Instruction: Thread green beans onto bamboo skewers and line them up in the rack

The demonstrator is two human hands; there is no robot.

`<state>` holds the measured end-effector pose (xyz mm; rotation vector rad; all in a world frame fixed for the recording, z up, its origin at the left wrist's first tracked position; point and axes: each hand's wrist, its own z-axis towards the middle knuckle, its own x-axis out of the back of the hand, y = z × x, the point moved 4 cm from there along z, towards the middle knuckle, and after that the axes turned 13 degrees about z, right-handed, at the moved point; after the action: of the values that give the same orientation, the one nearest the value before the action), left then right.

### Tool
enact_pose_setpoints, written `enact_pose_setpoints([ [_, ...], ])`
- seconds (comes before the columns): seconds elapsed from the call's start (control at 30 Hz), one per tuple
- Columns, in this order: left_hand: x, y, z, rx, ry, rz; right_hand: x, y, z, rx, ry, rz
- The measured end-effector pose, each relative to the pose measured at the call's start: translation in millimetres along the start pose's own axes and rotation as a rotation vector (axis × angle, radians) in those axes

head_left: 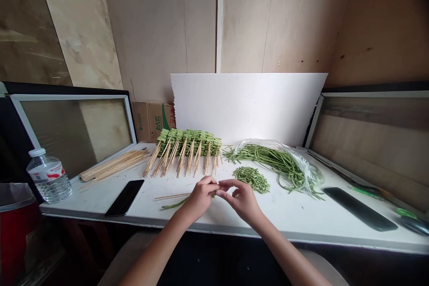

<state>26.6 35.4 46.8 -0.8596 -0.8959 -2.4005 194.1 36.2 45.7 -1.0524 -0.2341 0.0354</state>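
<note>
My left hand (200, 197) is closed, its fingers pinched together above the front of the white table. A long green bean (174, 205) trails out on the left behind this hand, and a bit of green shows at its fingertips. A thin bamboo skewer (169, 196) runs beside the bean and disappears behind the same hand; whether it is held or lying there I cannot tell. My right hand (244, 201) is bent with thumb and fingers meeting at the left fingertips. A little green shows within it, but its grip is mostly hidden. Cut bean pieces (251, 178) lie heaped just beyond it.
Stacked bean skewers (189, 143) stand at the back, near loose skewers (115, 163). Long beans (268, 157) lie in a clear bag (310, 170). A phone (125, 198), water bottle (49, 176), dark flat object (360, 208) and white foam board (248, 107) surround the work area.
</note>
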Motion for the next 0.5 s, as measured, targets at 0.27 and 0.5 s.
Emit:
enact_pose_setpoints([
  [0.27, 16.7, -14, 1, 0.127, 0.019, 0.004, 14, 5, 4, 0.104, 0.103, -0.058],
  [0.5, 24.5, 2, 1, 0.087, 0.018, -0.011, 2, -9, -4, 0.385, -0.037, -0.266],
])
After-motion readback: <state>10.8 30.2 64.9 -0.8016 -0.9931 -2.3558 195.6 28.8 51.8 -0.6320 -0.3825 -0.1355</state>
